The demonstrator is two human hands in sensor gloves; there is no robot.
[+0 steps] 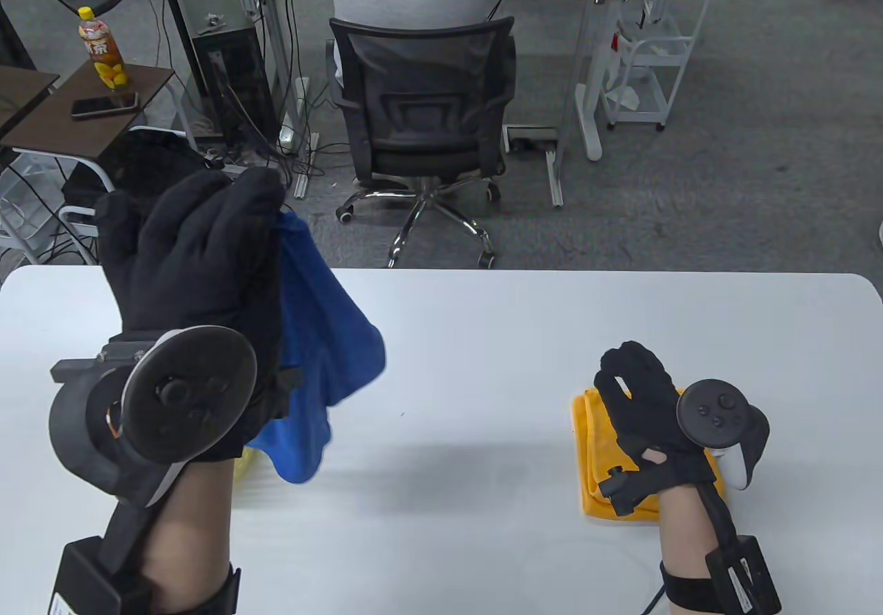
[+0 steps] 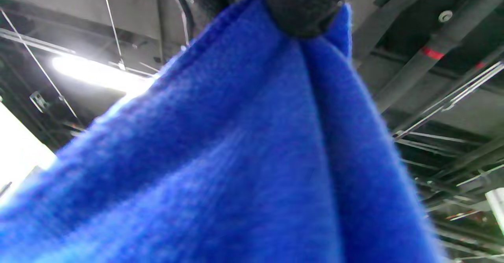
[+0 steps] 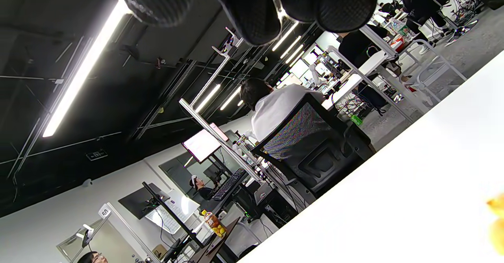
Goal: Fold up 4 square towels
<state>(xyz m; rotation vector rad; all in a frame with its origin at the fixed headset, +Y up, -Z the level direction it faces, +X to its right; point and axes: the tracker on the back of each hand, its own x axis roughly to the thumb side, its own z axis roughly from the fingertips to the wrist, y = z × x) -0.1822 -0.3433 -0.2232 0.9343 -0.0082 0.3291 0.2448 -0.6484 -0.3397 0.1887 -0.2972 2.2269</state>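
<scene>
One blue towel (image 1: 324,339), soft, light and limp, hangs at the frame's left above the desk (image 1: 483,339), pinched by the left hand (image 1: 200,277) and best regripped at its corners, while the right hand (image 1: 641,394) rests, fingers curled, on a folded yellow towel (image 1: 593,463) at lower right.

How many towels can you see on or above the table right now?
3. A blue towel hangs from the left hand; a folded yellow towel lies under the right hand; a yellow sliver shows beneath the blue one. More may be hidden.
</scene>
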